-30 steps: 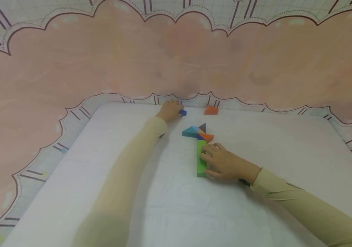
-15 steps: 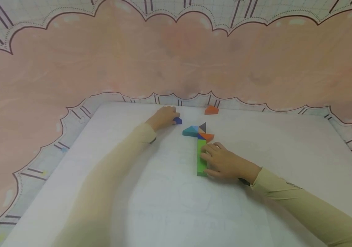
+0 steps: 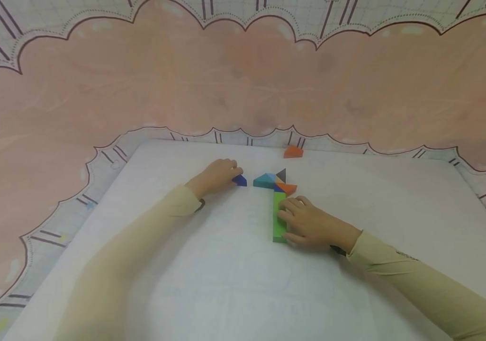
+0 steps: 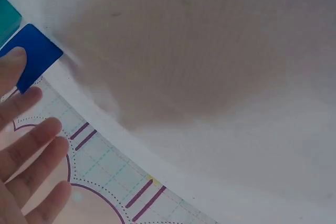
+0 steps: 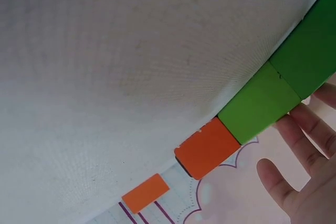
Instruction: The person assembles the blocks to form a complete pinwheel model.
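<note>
My left hand (image 3: 218,176) pinches a blue block (image 3: 240,180) with slanted sides, left of a flat figure of coloured blocks. In the left wrist view the thumb lies on the blue block's face (image 4: 37,53), a finger is at its lower corner, and the other fingers are spread. My right hand (image 3: 311,222) rests its fingertips on the green blocks (image 3: 279,227) that form the figure's stem. Above that stem sit a small blue piece, an orange piece (image 3: 287,188), a teal piece (image 3: 263,182), a light blue piece and a dark grey triangle (image 3: 282,175).
A loose orange block (image 3: 293,151) lies near the table's far edge, behind the figure. The white table top (image 3: 375,199) spreads around both hands. Beyond it is a pinkish patterned cloth (image 3: 243,85) with scalloped outlines.
My left hand has drawn the blue block from the far edge toward me and slightly left, level with the figure's top. My right hand has stayed on the green blocks.
</note>
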### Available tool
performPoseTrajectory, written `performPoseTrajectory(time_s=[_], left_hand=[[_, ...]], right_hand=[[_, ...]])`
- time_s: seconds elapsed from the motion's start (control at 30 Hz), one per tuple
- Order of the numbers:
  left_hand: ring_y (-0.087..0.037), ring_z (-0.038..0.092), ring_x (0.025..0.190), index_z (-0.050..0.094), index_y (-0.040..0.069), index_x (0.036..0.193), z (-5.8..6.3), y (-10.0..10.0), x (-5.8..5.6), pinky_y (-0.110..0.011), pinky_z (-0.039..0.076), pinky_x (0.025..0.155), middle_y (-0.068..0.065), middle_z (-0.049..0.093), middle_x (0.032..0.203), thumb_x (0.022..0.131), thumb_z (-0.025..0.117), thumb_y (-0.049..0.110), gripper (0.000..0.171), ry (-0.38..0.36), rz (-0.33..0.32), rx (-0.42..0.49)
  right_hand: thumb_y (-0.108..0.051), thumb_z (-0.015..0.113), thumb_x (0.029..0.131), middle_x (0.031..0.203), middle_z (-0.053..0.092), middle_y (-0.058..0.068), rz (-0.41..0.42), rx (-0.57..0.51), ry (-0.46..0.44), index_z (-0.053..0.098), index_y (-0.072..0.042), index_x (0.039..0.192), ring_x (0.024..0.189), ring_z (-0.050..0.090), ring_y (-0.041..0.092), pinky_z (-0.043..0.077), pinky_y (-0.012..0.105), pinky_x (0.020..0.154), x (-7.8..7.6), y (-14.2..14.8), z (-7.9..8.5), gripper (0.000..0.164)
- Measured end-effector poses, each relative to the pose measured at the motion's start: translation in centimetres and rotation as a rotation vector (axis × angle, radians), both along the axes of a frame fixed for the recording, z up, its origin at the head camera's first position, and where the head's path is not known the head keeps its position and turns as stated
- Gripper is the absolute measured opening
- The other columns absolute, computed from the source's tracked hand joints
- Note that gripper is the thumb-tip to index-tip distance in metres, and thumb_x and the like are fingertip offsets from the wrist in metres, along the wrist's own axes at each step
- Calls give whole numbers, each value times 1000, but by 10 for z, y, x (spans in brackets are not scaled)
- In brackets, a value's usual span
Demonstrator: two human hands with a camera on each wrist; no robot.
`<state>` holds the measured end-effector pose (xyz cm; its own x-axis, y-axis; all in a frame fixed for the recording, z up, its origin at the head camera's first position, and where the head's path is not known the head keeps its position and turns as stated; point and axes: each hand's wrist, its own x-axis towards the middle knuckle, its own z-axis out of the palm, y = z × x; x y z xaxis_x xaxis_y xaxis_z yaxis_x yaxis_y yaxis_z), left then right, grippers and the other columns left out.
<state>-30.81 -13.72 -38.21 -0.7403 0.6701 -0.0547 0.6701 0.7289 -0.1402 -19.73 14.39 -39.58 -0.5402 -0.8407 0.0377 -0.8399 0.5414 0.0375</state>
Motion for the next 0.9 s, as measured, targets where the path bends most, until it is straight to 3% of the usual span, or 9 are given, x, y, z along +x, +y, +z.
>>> performPoseTrajectory(time_s=[0.1, 0.2, 0.5, 0.7, 0.9], left_hand=[[-23, 59, 95, 63, 8, 113, -1, -3, 2, -35, 50, 91, -9, 63, 105, 89, 64, 25, 30, 36, 22, -4], [-23, 60, 94, 65, 8, 109, -3, -4, 2, -35, 50, 88, -9, 64, 105, 88, 64, 24, 26, 60, 2, -8], [-25, 60, 99, 68, 9, 105, -8, 0, 9, -36, 50, 89, -10, 64, 107, 88, 64, 19, 20, 35, -55, 44], [-22, 61, 89, 70, 11, 104, -5, 15, 19, -33, 52, 80, -8, 65, 100, 88, 64, 20, 19, 36, -89, 31], [-21, 62, 87, 68, 14, 108, -4, 36, 26, -33, 53, 77, -8, 65, 101, 91, 61, 25, 21, 41, -62, -61]], right_hand=[[-42, 55, 90, 123, 50, 10, 15, -13, 18, 51, -10, 113, 116, 47, 25, 39, 49, 102, 0, 0, -1, 39], [-41, 56, 90, 121, 51, 10, 28, -25, 37, 51, -10, 112, 115, 47, 26, 40, 49, 100, -1, 1, -2, 39], [-43, 53, 91, 123, 50, 10, 25, -16, 13, 50, -10, 114, 116, 46, 26, 38, 48, 103, -2, 1, -3, 40], [-44, 52, 91, 125, 50, 10, 4, -2, -2, 51, -11, 116, 118, 46, 25, 37, 49, 104, -2, 1, -2, 41], [-44, 51, 92, 125, 49, 9, 1, 5, -4, 50, -11, 117, 119, 45, 25, 36, 49, 105, -2, 1, -2, 41]])
